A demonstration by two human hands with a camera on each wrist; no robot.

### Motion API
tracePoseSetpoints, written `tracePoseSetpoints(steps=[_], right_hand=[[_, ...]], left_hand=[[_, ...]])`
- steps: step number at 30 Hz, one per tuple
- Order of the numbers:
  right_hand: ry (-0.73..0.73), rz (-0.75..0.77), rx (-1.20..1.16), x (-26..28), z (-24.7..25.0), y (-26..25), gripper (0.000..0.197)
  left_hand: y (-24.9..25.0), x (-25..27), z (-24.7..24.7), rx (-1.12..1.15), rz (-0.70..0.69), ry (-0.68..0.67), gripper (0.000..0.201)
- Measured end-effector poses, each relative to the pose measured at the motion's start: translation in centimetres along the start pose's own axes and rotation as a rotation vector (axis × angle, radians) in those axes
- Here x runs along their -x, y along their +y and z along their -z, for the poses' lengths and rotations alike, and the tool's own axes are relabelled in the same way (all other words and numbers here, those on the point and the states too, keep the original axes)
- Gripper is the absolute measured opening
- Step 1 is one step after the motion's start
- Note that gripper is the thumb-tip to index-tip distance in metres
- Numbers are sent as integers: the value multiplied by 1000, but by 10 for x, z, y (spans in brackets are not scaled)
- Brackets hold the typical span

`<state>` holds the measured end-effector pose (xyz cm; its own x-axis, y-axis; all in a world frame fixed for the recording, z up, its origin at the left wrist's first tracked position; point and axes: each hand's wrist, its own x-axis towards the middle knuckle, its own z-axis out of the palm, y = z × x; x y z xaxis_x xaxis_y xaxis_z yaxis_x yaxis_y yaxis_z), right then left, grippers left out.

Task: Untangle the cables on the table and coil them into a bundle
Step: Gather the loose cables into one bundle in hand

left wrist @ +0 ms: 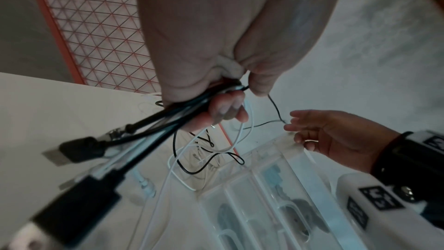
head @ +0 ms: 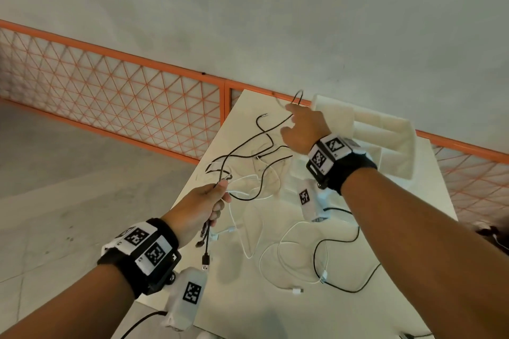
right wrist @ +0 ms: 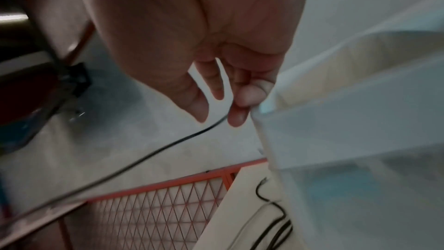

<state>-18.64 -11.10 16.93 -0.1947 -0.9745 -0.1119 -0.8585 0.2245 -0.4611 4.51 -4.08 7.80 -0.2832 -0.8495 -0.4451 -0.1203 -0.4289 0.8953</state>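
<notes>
Several black and white cables lie tangled on the white table (head: pixel 248 311). My left hand (head: pixel 219 195) is raised over the table's left edge and grips a bunch of cables (left wrist: pixel 168 121); black USB plugs (head: pixel 206 260) dangle below the fist. My right hand (head: pixel 290 118) is lifted over the far end of the table and pinches a thin black cable (head: pixel 248 155) between thumb and fingertips (right wrist: pixel 236 115). That cable runs in loops back to the left hand. A white cable (head: pixel 283 242) and another black cable (head: pixel 344 289) lie looped on the near part of the table.
A white plastic organizer tray (head: pixel 385 132) stands at the table's far right, close to the right hand. An orange mesh fence (head: pixel 110 91) runs behind the table over a grey floor. White tagged units hang under both wrists.
</notes>
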Motion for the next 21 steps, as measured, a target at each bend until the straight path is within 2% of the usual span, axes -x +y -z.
tracePoseSetpoints(steps=[2,4,7,9,11,13,17,19,21], right_hand=[[15,71,42,12,-3,-2,58],[19,157,-14,27,-5,-5,52],[-139,325,-152,56,-15,-8,54],[-239,394,-120,67,-27,-6,52],[-221,400,-106,68,-37,0,37],[-115,387,-138,67,-41,9,26],[61,326,-181,73,-44,25,19],[110,264,-187,77,-38,36,25],[47,228,-212,84,-30,51,41]], left_hand=[[4,-3,-3,-10,-24,-4,39],[9,-4,-6,-55,-62,-17,38],[19,-4,-11,-135,-125,-68,33],[26,-3,-15,-164,-158,-121,30],[30,-2,-19,-181,-167,-162,28],[31,-1,-23,-188,-165,-185,27],[31,0,-32,-174,-129,-243,25],[30,0,-37,-182,-105,-277,24],[26,0,-41,-177,-92,-279,24]])
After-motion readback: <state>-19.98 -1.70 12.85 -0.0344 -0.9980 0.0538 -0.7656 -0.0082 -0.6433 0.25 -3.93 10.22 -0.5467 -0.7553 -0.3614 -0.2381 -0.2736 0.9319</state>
